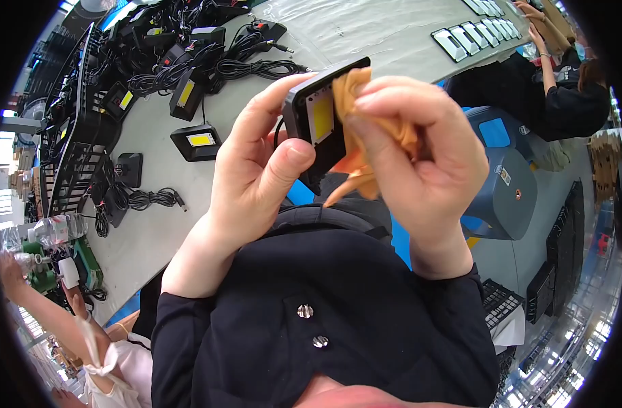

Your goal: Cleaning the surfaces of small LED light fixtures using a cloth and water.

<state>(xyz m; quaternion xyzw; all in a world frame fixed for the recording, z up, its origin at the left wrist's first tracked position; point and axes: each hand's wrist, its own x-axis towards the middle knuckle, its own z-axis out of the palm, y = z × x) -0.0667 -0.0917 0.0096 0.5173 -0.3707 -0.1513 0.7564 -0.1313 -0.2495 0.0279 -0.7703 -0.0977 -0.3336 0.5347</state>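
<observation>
Above the table's front edge, my left hand (253, 166) grips a small black LED floodlight (320, 119) by its housing, thumb on the near rim. The lamp is tilted, its yellow panel turned toward the right. My right hand (430, 153) pinches a crumpled orange cloth (357, 162) between thumb and fingers. The cloth lies against the lamp's front side and hangs below it. Part of the lamp's face is hidden behind the cloth.
More floodlights (201, 141) and coiled black cables (250, 68) crowd the table's left. A black crate (70, 153) stands beyond them. White-framed panels (474, 39) lie far right, near another person (562, 95). A blue-grey stool (505, 194) is at right; another person's arm (56, 326) reaches in lower left.
</observation>
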